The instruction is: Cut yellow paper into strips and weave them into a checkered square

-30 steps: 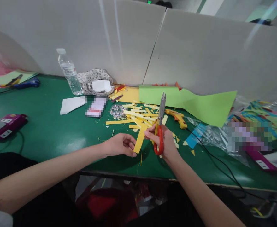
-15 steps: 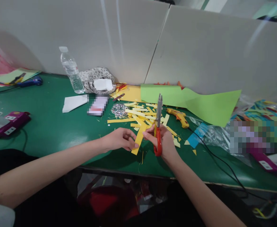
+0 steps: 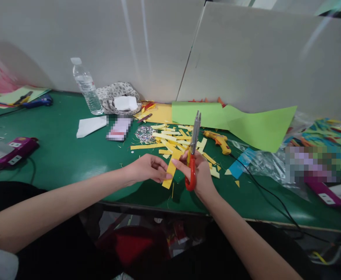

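Near the front of the table, my left hand (image 3: 150, 169) has its thumb and fingers closed on the lower end of a yellow paper strip (image 3: 169, 177). My right hand (image 3: 203, 171) grips red-handled scissors (image 3: 195, 132), whose metal blades point up and away from me. The thumb of that hand also rests against the strip's upper part. Just beyond my hands lies a loose heap of cut yellow paper strips (image 3: 166, 142). A round clump of small glittery bits (image 3: 144, 133) sits at the heap's left side.
An orange glue gun (image 3: 219, 142) lies right of the heap, its black cord running to the front edge. Green paper sheets (image 3: 254, 126) lean at the back. Left are a water bottle (image 3: 87, 91), white paper (image 3: 91, 126), a phone (image 3: 120, 127) and a purple power strip (image 3: 12, 151).
My right thumb has come further over the strip, and the scissors have shifted slightly left. The left hand keeps its grip on the strip. The whole view has moved a little.
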Demonstrator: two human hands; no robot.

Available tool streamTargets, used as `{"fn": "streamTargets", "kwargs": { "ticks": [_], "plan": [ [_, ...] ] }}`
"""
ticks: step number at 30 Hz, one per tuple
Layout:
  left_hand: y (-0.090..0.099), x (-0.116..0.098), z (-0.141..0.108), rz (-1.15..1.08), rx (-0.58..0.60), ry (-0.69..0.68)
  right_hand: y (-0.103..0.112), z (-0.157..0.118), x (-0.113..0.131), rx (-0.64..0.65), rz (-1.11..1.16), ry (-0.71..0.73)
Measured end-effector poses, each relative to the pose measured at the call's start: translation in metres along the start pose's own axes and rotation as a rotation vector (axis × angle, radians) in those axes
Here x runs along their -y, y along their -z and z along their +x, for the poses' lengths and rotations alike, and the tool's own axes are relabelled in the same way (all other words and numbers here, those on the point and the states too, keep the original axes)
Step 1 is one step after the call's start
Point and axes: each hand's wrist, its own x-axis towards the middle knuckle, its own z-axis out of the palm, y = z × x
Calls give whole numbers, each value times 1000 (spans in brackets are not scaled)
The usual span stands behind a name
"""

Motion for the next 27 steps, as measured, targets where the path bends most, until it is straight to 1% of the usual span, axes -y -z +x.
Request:
{"fn": "streamTargets", "kwargs": {
  "ticks": [6,16,21,27],
  "plan": [
    [-5,-4,-1,-7,-11,-25,3,0,3,-19,38,29],
    [-6,-3,-1,20,-17,-11,4,-1,4,-4,46,40],
    [-5,-3,-2,25,-21,-2,3,0,2,-30,30,19],
    [-2,1,-1,79,-21,-12,-1,-3,0,6,-26,0]
  ]
}}
